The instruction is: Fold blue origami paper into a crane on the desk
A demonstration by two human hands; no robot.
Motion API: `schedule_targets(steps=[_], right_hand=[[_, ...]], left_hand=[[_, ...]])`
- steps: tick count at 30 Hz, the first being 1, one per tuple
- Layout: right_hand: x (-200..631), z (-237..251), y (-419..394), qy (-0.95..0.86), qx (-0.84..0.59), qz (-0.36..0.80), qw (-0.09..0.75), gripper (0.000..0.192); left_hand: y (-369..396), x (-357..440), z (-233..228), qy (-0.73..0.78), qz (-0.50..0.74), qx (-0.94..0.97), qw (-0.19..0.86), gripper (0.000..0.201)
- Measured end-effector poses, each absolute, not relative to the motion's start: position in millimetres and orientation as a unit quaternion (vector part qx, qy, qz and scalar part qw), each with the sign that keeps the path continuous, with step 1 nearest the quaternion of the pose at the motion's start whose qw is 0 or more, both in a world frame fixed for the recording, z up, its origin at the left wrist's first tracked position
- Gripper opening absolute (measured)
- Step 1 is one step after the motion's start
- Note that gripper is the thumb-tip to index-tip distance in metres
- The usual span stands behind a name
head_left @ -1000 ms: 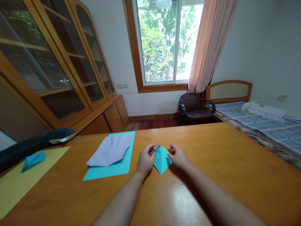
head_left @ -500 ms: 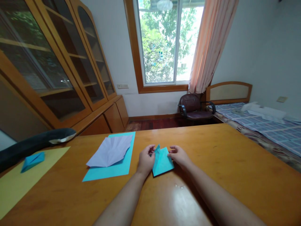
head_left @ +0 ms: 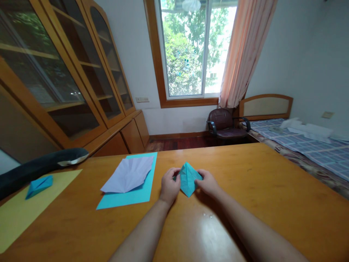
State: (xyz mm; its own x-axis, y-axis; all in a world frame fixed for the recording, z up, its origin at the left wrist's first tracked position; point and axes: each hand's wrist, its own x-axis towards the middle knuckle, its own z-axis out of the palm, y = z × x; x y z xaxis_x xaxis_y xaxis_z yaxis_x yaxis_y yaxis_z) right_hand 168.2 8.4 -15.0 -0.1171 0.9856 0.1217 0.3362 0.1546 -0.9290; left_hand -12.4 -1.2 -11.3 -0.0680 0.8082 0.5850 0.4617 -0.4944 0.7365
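Note:
A folded piece of turquoise paper (head_left: 188, 180) is held between my two hands above the wooden table (head_left: 131, 233). It has a diamond-like outline, with a crease down its middle and a point toward me. My left hand (head_left: 171, 185) pinches its left side, fingers curled. On the right edge, my right hand (head_left: 207, 182) grips it between thumb and fingers. The undersides of the paper and some fingertips are hidden.
Left of my hands, a creased pale lilac sheet (head_left: 128, 174) lies on a flat turquoise sheet (head_left: 144, 198). Farther left, a blue folded paper (head_left: 39, 185) rests on a yellow sheet (head_left: 24, 218), beside a dark curved object (head_left: 40, 165). A chair (head_left: 225, 123) stands beyond the table.
The turquoise paper has gone from a slanted quadrilateral with a raised left flap to a diamond shape. My right hand now grips its right edge more fully.

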Motion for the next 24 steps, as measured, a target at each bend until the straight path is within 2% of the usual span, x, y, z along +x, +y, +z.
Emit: schedule_targets(steps=[5, 9, 13, 24], right_hand=[[172, -15, 6, -0.687, -0.473, 0.291, 0.468, 0.023], [172, -10, 2, -0.712, -0.442, 0.246, 0.487, 0.022], [171, -7, 0, -0.713, -0.44, 0.239, 0.491, 0.023], [172, -6, 1, -0.702, -0.458, 0.253, 0.482, 0.022]], left_hand=[[-3, -14, -6, 0.448, 0.56, 0.693, 0.07, 0.017], [-1, -16, -9, 0.439, 0.563, 0.699, 0.04, 0.026], [-2, -15, -11, 0.432, 0.558, 0.708, 0.027, 0.033], [-7, -13, -4, 0.431, 0.535, 0.726, 0.035, 0.03]])
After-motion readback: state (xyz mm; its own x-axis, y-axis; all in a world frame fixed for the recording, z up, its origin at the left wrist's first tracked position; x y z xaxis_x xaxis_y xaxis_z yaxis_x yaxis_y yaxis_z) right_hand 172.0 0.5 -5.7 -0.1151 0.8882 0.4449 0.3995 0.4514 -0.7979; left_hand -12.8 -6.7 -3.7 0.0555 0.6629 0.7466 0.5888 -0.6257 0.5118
